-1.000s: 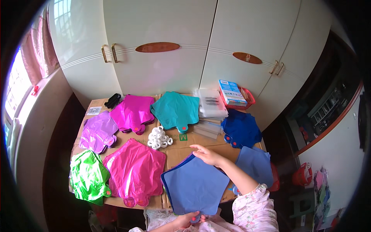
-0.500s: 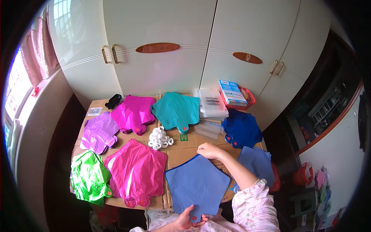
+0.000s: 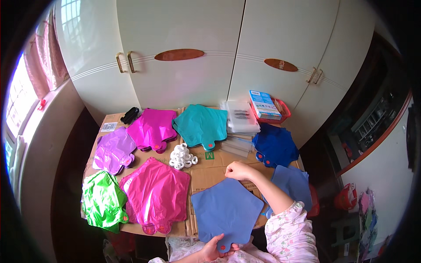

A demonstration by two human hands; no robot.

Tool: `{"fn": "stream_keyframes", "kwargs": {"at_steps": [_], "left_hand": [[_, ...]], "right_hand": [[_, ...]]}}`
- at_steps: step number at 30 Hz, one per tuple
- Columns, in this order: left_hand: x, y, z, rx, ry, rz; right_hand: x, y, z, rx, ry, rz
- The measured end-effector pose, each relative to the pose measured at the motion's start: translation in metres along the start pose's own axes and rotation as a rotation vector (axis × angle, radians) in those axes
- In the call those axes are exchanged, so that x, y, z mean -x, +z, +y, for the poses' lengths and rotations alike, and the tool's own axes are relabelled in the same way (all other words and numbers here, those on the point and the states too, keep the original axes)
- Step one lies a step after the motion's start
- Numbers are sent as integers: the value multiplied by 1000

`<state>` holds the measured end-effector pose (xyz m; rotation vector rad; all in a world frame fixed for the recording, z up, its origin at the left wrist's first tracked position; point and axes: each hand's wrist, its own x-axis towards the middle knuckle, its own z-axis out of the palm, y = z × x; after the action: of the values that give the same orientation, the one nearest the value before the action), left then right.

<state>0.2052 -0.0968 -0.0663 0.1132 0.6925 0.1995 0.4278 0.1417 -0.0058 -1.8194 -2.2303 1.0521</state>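
Note:
A flat medium-blue star-shaped foil balloon (image 3: pixel 226 208) lies in front of me on the cardboard-covered table (image 3: pixel 210 164). My right hand (image 3: pixel 239 171) pinches its far top point. My left hand (image 3: pixel 215 250) grips its neck at the near edge, by a small red valve spot. A pile of the same blue balloons (image 3: pixel 293 184) lies just right of my right forearm.
Other flat balloon piles lie around: pink (image 3: pixel 158 195), green (image 3: pixel 103 201), lilac (image 3: pixel 112 149), magenta (image 3: pixel 153 128), teal (image 3: pixel 201 125), dark blue (image 3: pixel 275 145). White rings (image 3: pixel 182 157) sit mid-table. Clear packets (image 3: pixel 240 118), a red basket with a blue box (image 3: pixel 267 105) and white cupboard doors (image 3: pixel 193 57) stand behind.
The blue balloon has been drawn toward me and to the right. My right hand followed its top point back, and my left hand shifted its hold onto the neck.

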Motion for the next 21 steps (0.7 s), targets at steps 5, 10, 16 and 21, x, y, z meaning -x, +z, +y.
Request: {"fn": "stream_keyframes", "kwargs": {"at_steps": [5,10,16,21], "left_hand": [[-10,-16,-1,103,-22,-91],[-7,-16,-1,141,0,-101],[-9,-16,-1,163,2,-82],[-8,-13,1,236,-25,-88]], "right_hand": [[7,-5,-9,-18,16,-18],[14,-13,-15,-382,87,-152],[3,0,12,-489,-74,-133],[8,-3,-3,-300,3,-33]]}}
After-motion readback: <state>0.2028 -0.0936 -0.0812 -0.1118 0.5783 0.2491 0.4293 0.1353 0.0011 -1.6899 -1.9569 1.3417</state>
